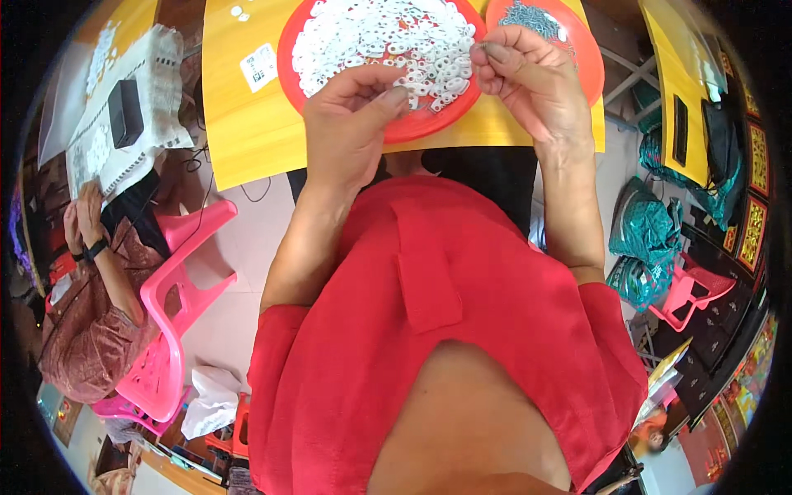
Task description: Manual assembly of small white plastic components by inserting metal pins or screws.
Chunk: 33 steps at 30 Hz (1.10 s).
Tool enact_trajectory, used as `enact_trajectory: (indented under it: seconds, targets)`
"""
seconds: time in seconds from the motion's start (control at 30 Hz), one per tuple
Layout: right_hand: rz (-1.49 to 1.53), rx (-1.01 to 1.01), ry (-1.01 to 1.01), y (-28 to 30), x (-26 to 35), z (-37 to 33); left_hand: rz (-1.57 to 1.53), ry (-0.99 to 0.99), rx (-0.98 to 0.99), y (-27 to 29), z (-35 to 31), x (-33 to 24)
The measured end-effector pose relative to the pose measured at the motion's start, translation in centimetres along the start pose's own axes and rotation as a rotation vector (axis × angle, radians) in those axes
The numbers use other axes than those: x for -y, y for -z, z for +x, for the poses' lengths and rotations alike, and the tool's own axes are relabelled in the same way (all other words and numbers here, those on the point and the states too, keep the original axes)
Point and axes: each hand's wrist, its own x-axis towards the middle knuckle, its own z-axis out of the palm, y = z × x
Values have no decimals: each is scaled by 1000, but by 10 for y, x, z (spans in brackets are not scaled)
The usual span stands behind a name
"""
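Observation:
A round red tray (pixel 412 129) on the yellow table holds a heap of small white plastic pieces (pixel 363 37) with holes in them. Over its near left edge is my left hand (pixel 351 124), thumb and forefinger pinched at a small white plastic piece (pixel 412 97). My right hand (pixel 540 87) is raised at the tray's right edge, partly in front of a second red tray (pixel 590 49). Its fingers are curled into a pinch, and what they hold is too small or hidden to name. Small grey metal pieces (pixel 528 18) lie heaped in that second tray.
The yellow table (pixel 247 132) carries a printed white label (pixel 259 68) left of the tray. At the left, another person's hands (pixel 87 219) rest by a cloth-covered table with a black box (pixel 124 113). Pink chairs (pixel 165 330) and green bags (pixel 648 223) stand around.

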Motion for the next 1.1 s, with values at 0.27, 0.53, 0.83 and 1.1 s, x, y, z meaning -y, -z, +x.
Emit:
enact_trajectory:
  seconds: [0.27, 0.53, 0.83, 1.1]
  targets:
    - [100, 43, -12, -9, -7, 4, -2, -14, 23, -5, 2, -2]
    - [-198, -193, 106, 7, 2, 3, 5, 4, 30, -3, 0, 0]
    - [-1532, -574, 224, 90, 36, 1, -6, 6, -22, 0, 1, -4]
    - [-1242, -446, 165, 108, 30, -4, -2, 1, 57, 5, 2, -4]
